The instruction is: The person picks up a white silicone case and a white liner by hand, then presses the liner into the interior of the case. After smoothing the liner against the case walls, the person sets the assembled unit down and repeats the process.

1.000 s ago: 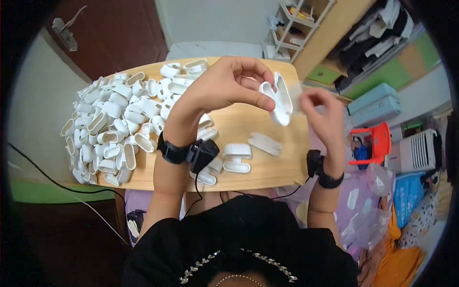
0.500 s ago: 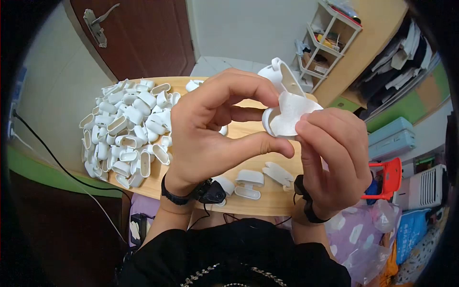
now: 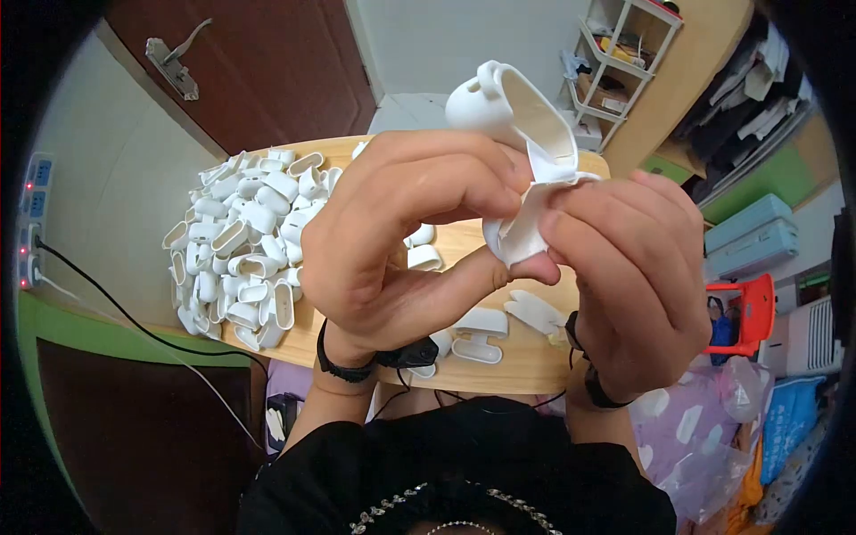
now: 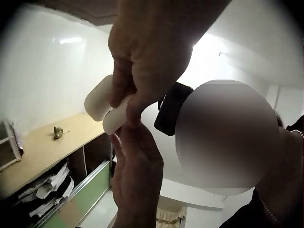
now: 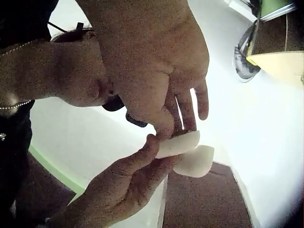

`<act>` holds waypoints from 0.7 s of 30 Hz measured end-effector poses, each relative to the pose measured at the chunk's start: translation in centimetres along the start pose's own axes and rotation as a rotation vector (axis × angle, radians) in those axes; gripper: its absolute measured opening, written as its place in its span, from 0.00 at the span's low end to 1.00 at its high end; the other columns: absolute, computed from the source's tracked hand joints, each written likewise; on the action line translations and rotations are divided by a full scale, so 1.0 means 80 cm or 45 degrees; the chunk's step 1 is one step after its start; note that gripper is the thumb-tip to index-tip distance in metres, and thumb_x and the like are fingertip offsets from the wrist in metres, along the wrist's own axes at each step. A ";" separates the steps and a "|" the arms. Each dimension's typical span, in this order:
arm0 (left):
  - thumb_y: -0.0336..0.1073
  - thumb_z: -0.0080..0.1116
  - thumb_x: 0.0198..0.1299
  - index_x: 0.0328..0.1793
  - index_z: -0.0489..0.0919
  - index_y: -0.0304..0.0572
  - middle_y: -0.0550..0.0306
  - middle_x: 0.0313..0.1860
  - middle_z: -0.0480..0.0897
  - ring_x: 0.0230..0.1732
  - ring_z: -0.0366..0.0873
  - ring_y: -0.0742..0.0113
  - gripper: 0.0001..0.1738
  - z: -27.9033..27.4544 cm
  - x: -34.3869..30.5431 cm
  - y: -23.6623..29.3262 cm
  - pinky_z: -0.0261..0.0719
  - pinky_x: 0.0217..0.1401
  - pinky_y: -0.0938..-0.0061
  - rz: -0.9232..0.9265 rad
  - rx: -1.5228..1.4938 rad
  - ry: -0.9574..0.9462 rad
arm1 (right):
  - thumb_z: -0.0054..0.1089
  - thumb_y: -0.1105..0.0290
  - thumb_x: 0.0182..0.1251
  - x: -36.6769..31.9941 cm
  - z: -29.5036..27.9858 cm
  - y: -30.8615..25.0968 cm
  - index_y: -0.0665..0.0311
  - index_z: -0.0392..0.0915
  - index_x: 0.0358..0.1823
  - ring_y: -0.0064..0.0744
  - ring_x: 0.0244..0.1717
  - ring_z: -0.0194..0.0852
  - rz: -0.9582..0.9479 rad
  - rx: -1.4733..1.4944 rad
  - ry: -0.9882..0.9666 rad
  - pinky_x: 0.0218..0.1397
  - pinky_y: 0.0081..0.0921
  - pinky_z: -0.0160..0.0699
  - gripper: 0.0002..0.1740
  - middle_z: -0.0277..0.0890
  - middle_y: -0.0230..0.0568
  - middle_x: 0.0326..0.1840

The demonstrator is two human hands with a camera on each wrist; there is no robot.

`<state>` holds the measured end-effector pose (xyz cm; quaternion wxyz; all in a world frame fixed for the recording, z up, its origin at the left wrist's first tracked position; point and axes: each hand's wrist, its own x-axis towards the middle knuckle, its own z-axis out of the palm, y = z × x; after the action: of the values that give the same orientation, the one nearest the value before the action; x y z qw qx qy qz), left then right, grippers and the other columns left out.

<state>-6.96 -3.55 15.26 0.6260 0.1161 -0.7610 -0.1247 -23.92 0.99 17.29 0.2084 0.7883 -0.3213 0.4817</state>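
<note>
In the head view my left hand (image 3: pixel 361 236) grips a hinged white earbud case cover (image 3: pixel 486 102), its larger shell standing up and open. My thumb and fingertips hold the smaller half from the left. My right hand (image 3: pixel 629 276) pinches a thin white sheet (image 3: pixel 528 227) at the opening of that smaller half, and part of the sheet dips inside. Both wrist views show the cover's smooth outer shells (image 4: pixel 99 100) (image 5: pixel 195 161) between the two hands, with the sheet hidden there.
A large heap of white case covers (image 3: pixel 254 236) covers the left of the wooden table (image 3: pixel 428 379). Near the front edge lie an open cover (image 3: pixel 480 334) and thin white pieces (image 3: pixel 535 312). A shelf rack (image 3: pixel 620 71) and a red stool (image 3: pixel 749 312) stand beyond.
The right hand came in from the right with the white sheet to the cover and has tucked it further into the smaller half. The cover was raised closer to the head camera.
</note>
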 end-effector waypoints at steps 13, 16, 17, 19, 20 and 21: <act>0.31 0.80 0.35 0.42 0.69 0.37 0.48 0.43 0.76 0.45 0.80 0.58 0.31 -0.008 0.004 0.001 0.81 0.49 0.68 0.054 -0.049 -0.081 | 0.63 0.82 0.57 -0.007 -0.008 0.003 0.74 0.73 0.47 0.21 0.36 0.76 0.978 1.082 -0.063 0.37 0.16 0.76 0.16 0.77 0.41 0.42; 0.25 0.77 0.39 0.43 0.70 0.36 0.46 0.45 0.76 0.48 0.79 0.58 0.27 -0.001 0.002 0.002 0.81 0.50 0.69 -0.070 -0.131 -0.082 | 0.61 0.83 0.59 -0.005 -0.005 0.005 0.74 0.74 0.47 0.21 0.29 0.77 1.221 1.249 -0.037 0.30 0.13 0.75 0.14 0.79 0.41 0.37; 0.23 0.75 0.41 0.44 0.70 0.35 0.45 0.46 0.76 0.49 0.78 0.59 0.26 0.002 0.001 0.004 0.81 0.50 0.69 -0.159 -0.195 -0.062 | 0.60 0.84 0.60 -0.005 -0.001 0.007 0.74 0.74 0.47 0.21 0.28 0.77 1.203 1.196 0.025 0.30 0.13 0.76 0.13 0.79 0.41 0.36; 0.20 0.70 0.45 0.45 0.71 0.34 0.44 0.48 0.77 0.52 0.77 0.60 0.22 0.006 0.001 0.008 0.81 0.50 0.70 -0.362 -0.348 -0.010 | 0.59 0.84 0.61 -0.006 0.010 0.009 0.74 0.75 0.45 0.21 0.25 0.78 1.166 1.089 0.139 0.28 0.14 0.77 0.11 0.80 0.42 0.32; 0.18 0.68 0.46 0.46 0.72 0.34 0.43 0.49 0.77 0.53 0.76 0.61 0.21 0.007 0.001 0.010 0.81 0.50 0.70 -0.474 -0.434 0.020 | 0.59 0.84 0.61 -0.007 0.014 0.008 0.75 0.76 0.45 0.21 0.26 0.79 1.176 1.053 0.165 0.28 0.14 0.77 0.10 0.80 0.42 0.32; 0.20 0.65 0.52 0.47 0.74 0.31 0.43 0.48 0.78 0.52 0.77 0.65 0.16 0.010 -0.001 0.005 0.83 0.47 0.73 -0.489 -0.411 0.064 | 0.59 0.84 0.62 -0.007 0.016 0.008 0.75 0.76 0.44 0.22 0.26 0.79 1.184 1.018 0.191 0.28 0.14 0.77 0.09 0.81 0.43 0.32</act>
<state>-7.71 -3.13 15.14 0.6200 0.1601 -0.6794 -0.3582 -23.76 -0.16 16.21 -0.3130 0.5468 -0.4101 0.6594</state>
